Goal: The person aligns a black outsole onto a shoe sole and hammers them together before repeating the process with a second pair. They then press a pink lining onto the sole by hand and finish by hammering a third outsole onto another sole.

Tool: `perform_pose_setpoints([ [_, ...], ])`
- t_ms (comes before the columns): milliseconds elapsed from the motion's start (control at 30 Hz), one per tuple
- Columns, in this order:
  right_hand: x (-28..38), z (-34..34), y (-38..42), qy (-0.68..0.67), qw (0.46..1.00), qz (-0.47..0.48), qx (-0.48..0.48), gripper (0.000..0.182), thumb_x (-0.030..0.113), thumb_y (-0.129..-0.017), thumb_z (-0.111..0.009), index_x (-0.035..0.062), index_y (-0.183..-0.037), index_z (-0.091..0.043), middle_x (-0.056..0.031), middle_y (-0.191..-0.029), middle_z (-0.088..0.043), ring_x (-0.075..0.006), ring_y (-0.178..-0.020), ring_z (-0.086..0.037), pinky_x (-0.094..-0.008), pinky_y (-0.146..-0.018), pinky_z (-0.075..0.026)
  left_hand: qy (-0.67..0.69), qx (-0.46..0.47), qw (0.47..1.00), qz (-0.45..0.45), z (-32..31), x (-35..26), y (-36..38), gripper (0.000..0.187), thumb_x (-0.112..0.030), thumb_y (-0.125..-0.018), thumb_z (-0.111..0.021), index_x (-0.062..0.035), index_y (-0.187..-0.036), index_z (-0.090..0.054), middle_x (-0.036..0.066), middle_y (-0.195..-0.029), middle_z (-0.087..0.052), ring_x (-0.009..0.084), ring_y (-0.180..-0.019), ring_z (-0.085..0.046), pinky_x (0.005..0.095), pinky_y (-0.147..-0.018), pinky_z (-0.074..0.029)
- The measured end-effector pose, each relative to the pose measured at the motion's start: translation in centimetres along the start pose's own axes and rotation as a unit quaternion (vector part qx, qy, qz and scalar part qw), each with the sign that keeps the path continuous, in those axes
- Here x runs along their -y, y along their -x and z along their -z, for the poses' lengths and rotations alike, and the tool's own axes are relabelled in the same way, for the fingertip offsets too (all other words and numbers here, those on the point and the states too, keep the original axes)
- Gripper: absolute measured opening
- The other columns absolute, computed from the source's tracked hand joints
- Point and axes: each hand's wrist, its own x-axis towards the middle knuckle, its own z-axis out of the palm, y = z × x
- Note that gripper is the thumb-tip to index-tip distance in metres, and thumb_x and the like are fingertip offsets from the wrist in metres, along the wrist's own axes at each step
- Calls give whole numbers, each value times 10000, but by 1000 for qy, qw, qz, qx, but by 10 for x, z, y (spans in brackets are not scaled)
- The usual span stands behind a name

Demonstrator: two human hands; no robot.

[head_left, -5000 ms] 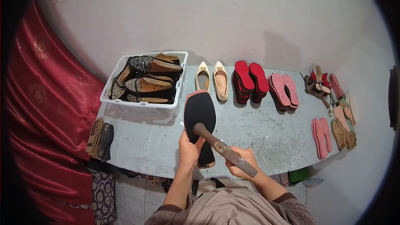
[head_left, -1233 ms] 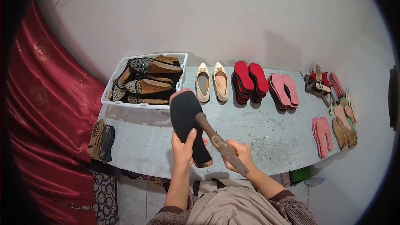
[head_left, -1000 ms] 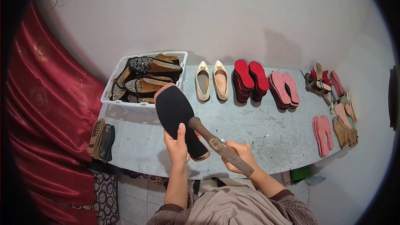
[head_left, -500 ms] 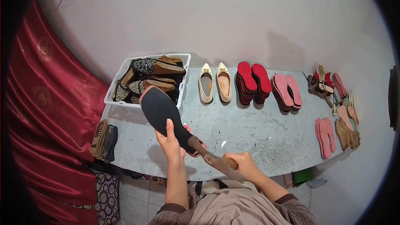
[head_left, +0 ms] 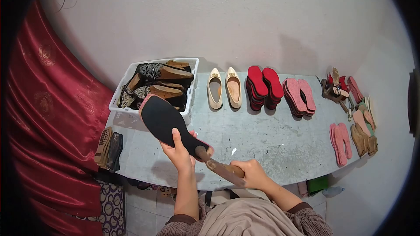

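Note:
A shoe with a black sole (head_left: 164, 118) and a pinkish edge is gripped in my left hand (head_left: 178, 152), thumb across the sole, tilted over the front edge of the white basket. My right hand (head_left: 251, 174) is closed round the wooden handle of a hammer-like tool (head_left: 223, 170). The tool's worn head lies at the heel end of the sole; whether it touches is hard to tell.
On the table (head_left: 262, 148) stand a white basket of shoes (head_left: 190, 105), cream flats (head_left: 233, 89), red-topped soles (head_left: 257, 81), pink soles (head_left: 295, 96) and tan pieces (head_left: 359, 140). Dark and brown shoes (head_left: 115, 150) lie left, beside a red curtain (head_left: 52, 126).
The shoe and my left hand have shifted slightly left and down. My right hand and the tool have moved a little left, and the tool's angle has changed.

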Motion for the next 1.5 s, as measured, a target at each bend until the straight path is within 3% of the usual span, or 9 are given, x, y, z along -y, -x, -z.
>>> perform_pose_setpoints([
  [733,13,7,-5,-9,1000,-22,-4,250,242,-645,-684,124,-857,-620,-127,-594,-572,-321,-564,-589,-353,-504,-446,-31,57,995,70,-2,6,15,311,-170,-892,-547,-44,-1125,-385,111,-858,-539,204,-596,-596,339,-514,-532],
  [833,22,15,0,-18,999,20,-45,148,105,-646,-633,36,-753,-558,-118,-545,-479,-241,-450,-432,-285,-459,-380,-18,56,994,96,1,10,17,292,-156,-892,-539,-46,-1114,-386,107,-844,-537,208,-591,-596,339,-506,-531],
  [900,28,20,2,-101,993,28,-47,140,94,-644,-636,40,-748,-559,-124,-548,-488,-260,-451,-469,-287,-456,-386,-29,38,990,135,2,13,21,355,-159,-874,-583,-16,-1115,-367,148,-859,-554,238,-595,-615,346,-491,-541],
  [1000,25,17,-5,-53,998,12,-22,222,181,-650,-662,124,-859,-616,-124,-588,-570,-307,-538,-586,-342,-495,-442,-49,71,986,146,-3,13,32,316,-154,-864,-598,-18,-1073,-403,114,-838,-552,230,-591,-622,330,-468,-530],
  [1100,25,14,-14,28,998,21,-45,206,189,-659,-666,110,-840,-607,-115,-581,-571,-311,-527,-580,-343,-497,-447,-89,102,982,132,-7,14,40,275,-141,-858,-605,-19,-1032,-430,91,-832,-554,208,-592,-625,315,-447,-520],
  [1167,24,13,-13,30,998,19,-49,217,219,-666,-683,104,-835,-609,-110,-585,-581,-315,-536,-587,-347,-501,-457,-114,126,975,143,-7,12,41,365,-200,-848,-622,1,-1059,-402,108,-840,-525,217,-589,-610,329,-496,-533],
  [1233,21,9,-11,-33,997,24,-62,213,235,-677,-682,106,-833,-613,-123,-598,-584,-324,-549,-590,-361,-509,-462,-112,114,973,168,-3,13,41,284,-117,-851,-613,-13,-1044,-431,85,-848,-554,209,-592,-627,312,-470,-527],
  [1300,23,11,-17,-28,996,31,-81,193,176,-667,-678,81,-817,-604,-123,-590,-566,-295,-519,-571,-316,-504,-451,-103,161,969,154,-5,8,45,370,-207,-848,-625,-32,-1098,-417,98,-871,-527,214,-591,-613,324,-518,-539],
  [1500,19,16,-31,-26,990,50,-130,155,58,-656,-641,47,-804,-597,-115,-584,-556,-245,-481,-563,-270,-491,-438,-182,223,957,20,20,41,43,310,-55,-850,-600,-14,-1119,-452,41,-916,-546,130,-787,-585,252,-664,-493],
])
